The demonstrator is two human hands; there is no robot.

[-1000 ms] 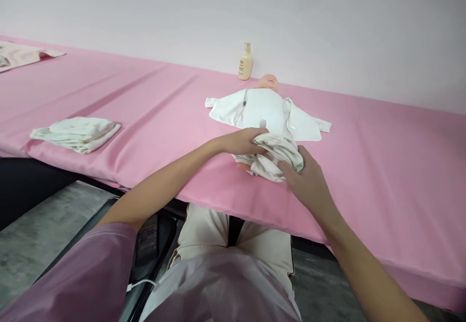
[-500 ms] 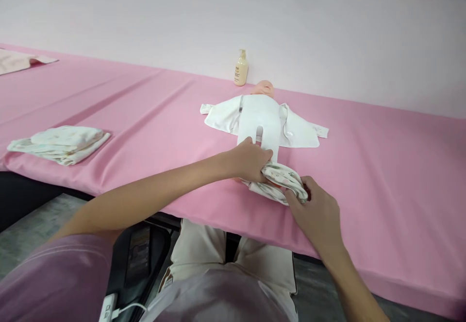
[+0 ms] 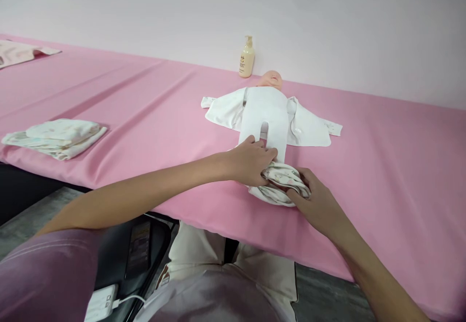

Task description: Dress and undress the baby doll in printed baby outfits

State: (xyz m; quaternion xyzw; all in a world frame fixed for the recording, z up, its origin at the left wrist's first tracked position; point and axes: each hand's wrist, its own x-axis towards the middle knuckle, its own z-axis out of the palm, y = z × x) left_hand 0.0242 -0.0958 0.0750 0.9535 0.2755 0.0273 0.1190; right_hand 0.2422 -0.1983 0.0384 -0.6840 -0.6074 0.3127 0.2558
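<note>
A baby doll (image 3: 271, 78) lies on its back on the pink sheet, its head toward the wall. It wears a white top (image 3: 267, 106) with the sleeves spread to both sides. Bunched patterned baby pants (image 3: 282, 176) are at the doll's feet end. My left hand (image 3: 251, 161) is closed at the pants' left edge, by the doll's legs; its fingertips are partly hidden by cloth. On the other side, my right hand (image 3: 316, 200) pinches the gathered fabric, thumb in front and fingers behind. The doll's feet are hidden by the pants and my hands.
A cream pump bottle (image 3: 246, 59) stands by the wall near the doll's head. Folded patterned cloth (image 3: 60, 137) lies at the left, and a pale pink cloth (image 3: 22, 54) farther back. Below the table edge, a phone (image 3: 138, 246) and a white device (image 3: 102, 302) rest on a black seat.
The view has shifted slightly, showing more of the doll's head. Both hands stay on the bunched pants, and my right hand has turned a little around their right side.
</note>
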